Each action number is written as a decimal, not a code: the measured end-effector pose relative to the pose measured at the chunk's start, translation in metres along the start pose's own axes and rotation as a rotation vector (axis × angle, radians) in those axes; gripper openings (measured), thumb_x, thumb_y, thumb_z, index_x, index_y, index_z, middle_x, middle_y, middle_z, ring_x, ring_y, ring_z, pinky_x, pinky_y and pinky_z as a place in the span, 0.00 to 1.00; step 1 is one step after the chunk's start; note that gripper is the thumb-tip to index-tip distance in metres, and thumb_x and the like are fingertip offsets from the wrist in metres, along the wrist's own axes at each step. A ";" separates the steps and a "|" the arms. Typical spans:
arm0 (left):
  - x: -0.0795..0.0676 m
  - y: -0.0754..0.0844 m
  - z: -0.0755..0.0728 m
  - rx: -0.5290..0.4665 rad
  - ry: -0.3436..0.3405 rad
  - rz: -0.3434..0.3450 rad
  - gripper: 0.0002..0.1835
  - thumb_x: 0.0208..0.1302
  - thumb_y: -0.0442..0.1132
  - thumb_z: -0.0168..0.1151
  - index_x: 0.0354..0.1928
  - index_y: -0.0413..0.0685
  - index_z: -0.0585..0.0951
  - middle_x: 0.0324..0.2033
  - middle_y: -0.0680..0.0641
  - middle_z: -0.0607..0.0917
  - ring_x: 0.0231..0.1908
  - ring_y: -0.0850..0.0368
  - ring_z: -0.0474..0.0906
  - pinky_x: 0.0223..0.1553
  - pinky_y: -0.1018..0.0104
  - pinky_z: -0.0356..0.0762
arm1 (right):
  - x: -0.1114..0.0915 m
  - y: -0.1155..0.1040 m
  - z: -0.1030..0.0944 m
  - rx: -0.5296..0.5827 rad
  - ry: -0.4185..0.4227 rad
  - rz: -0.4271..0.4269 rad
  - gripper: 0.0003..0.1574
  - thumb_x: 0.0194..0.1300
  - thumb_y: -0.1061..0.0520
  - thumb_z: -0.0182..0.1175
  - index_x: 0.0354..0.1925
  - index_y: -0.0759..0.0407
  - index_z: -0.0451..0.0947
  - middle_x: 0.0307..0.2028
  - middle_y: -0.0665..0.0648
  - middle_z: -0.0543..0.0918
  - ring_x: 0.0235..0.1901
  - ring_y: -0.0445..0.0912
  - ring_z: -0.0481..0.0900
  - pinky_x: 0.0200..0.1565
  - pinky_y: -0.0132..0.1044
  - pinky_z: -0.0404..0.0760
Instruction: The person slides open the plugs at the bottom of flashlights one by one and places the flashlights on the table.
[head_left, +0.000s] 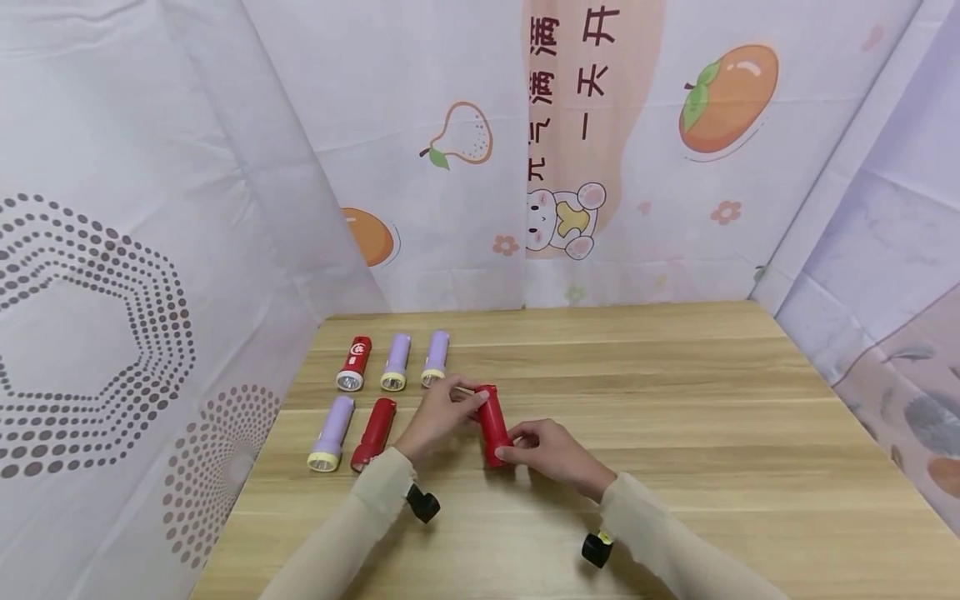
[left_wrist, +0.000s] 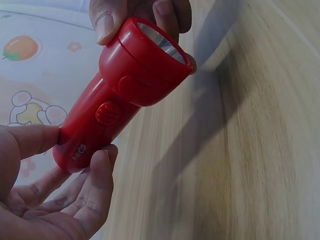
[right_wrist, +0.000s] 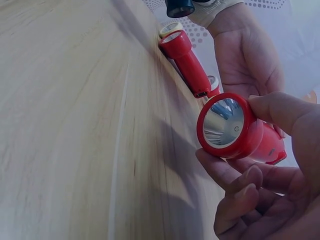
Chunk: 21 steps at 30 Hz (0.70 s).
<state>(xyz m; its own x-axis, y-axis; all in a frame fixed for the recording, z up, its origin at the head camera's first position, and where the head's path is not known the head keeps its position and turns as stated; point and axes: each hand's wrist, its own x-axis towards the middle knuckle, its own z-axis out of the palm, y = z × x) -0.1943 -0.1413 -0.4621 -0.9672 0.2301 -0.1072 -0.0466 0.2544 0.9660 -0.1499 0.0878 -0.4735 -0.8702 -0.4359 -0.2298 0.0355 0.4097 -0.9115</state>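
Red flashlight (head_left: 493,423), glossy and cylindrical, is showing mid-frame in the head view, over the wood-grained counter (head_left: 675,400). The left hand (head_left: 441,415) is pinching its tail (left_wrist: 72,149), the right hand (head_left: 553,452) its flared head (left_wrist: 142,67), both half-curled. The left wrist view alone is revealing a ribbed switch (left_wrist: 107,114); the right wrist view is facing the silvery reflector (right_wrist: 223,122).

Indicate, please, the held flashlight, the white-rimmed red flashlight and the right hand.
Held flashlight (head_left: 492,423): head view, middle of barrel.
White-rimmed red flashlight (head_left: 356,360): head view, printed barrel.
Right hand (head_left: 552,452): head view, back of hand.
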 end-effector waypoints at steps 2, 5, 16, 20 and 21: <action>0.000 0.000 0.002 -0.002 -0.002 0.007 0.18 0.71 0.42 0.67 0.56 0.39 0.79 0.44 0.40 0.87 0.38 0.49 0.87 0.45 0.47 0.86 | -0.002 0.001 -0.002 -0.002 0.001 -0.002 0.25 0.65 0.40 0.71 0.51 0.55 0.85 0.36 0.52 0.85 0.37 0.47 0.77 0.37 0.39 0.75; 0.000 0.002 0.006 -0.010 -0.006 0.014 0.19 0.71 0.42 0.67 0.56 0.38 0.79 0.44 0.40 0.86 0.37 0.49 0.87 0.44 0.47 0.86 | -0.005 0.003 -0.006 -0.001 0.001 -0.008 0.25 0.65 0.40 0.71 0.52 0.55 0.85 0.36 0.52 0.86 0.37 0.48 0.77 0.38 0.40 0.75; 0.006 0.009 0.021 -0.028 -0.027 0.049 0.16 0.71 0.40 0.67 0.52 0.36 0.79 0.41 0.39 0.87 0.34 0.49 0.88 0.41 0.46 0.87 | -0.012 0.013 -0.018 -0.031 0.021 -0.008 0.28 0.65 0.40 0.71 0.55 0.55 0.84 0.38 0.52 0.86 0.40 0.48 0.78 0.41 0.42 0.75; 0.007 0.010 0.026 -0.032 -0.023 0.042 0.15 0.71 0.39 0.67 0.52 0.37 0.79 0.41 0.39 0.87 0.33 0.49 0.88 0.40 0.46 0.87 | -0.015 0.015 -0.022 -0.034 0.021 -0.008 0.28 0.65 0.40 0.71 0.55 0.56 0.84 0.38 0.52 0.85 0.39 0.48 0.78 0.40 0.41 0.75; 0.007 0.011 0.027 -0.032 -0.022 0.040 0.14 0.71 0.39 0.67 0.52 0.37 0.79 0.41 0.40 0.87 0.33 0.49 0.88 0.41 0.46 0.87 | -0.016 0.015 -0.022 -0.036 0.023 -0.008 0.28 0.65 0.40 0.71 0.55 0.56 0.84 0.38 0.53 0.85 0.39 0.48 0.78 0.40 0.41 0.74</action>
<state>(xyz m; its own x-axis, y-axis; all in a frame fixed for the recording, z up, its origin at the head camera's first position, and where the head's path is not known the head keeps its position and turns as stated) -0.1947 -0.1112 -0.4587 -0.9628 0.2601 -0.0736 -0.0167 0.2144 0.9766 -0.1466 0.1188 -0.4759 -0.8812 -0.4214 -0.2142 0.0110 0.4346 -0.9005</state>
